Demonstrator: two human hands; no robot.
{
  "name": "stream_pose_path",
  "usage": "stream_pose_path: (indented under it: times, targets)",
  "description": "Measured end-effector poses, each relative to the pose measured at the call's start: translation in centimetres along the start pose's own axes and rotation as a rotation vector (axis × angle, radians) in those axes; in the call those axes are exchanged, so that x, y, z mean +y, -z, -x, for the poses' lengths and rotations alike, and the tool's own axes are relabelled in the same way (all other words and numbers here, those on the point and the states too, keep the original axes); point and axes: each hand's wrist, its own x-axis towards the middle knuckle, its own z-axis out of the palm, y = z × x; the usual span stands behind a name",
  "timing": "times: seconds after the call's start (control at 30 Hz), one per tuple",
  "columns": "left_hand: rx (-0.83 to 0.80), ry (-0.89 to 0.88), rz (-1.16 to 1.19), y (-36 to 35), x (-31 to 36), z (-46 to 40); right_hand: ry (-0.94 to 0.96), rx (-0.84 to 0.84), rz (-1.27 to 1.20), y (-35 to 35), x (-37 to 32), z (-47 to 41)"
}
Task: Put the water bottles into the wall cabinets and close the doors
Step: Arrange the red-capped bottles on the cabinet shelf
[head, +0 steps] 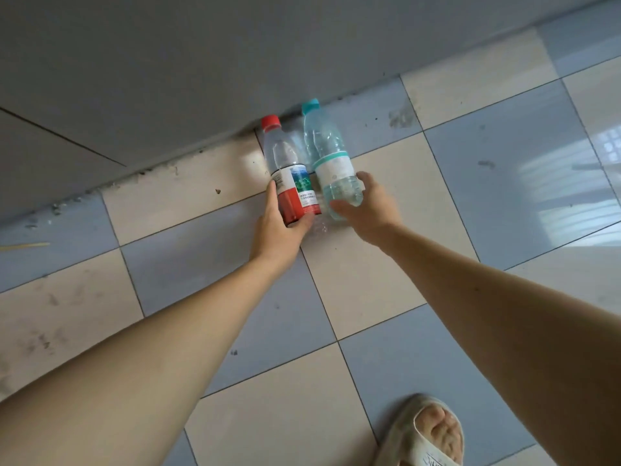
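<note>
Floor (386,297): checkered pale blue and cream tiles, scuffed and dirty near the grey wall (201,62); we see both bottles standing here by the wall's foot.
Teal-capped bottle (331,159): clear plastic, white label with a teal band, water showing inside; just beside the other bottle, on its right.
Red-capped bottle (290,176): clear plastic, red, white and green label; water inside.
Right hand (364,205): our fingers curl round the lower part of the teal-capped bottle.
Left hand (280,227): our fingers wrap the red-capped bottle's base.
Slipper (426,435): pale, on our foot, bottom right.
</note>
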Motion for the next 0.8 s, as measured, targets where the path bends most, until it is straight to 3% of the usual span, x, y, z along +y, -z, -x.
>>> stream_pose_path:
  times: [0.2, 0.43, 0.63, 0.8]
  targets:
    - [-0.120, 0.097, 0.089, 0.8, -1.8, 2.1, -0.086, 0.016, 0.013, -3.7, 1.9, 6.3]
    - [-0.256, 0.072, -0.146, 2.4, -4.5, 7.9, -0.263, -0.238, -0.023, -4.6, 5.8, 13.1]
    - [-0.163, 0.118, -0.233, 1.5, -2.4, 5.2, -0.236, -0.160, -0.112, -2.7, 5.0, 9.4]
    - [-0.251, 0.052, -0.341, -0.3, 0.3, 1.8, -0.278, -0.148, -0.228, -3.2, 4.1, 6.9]
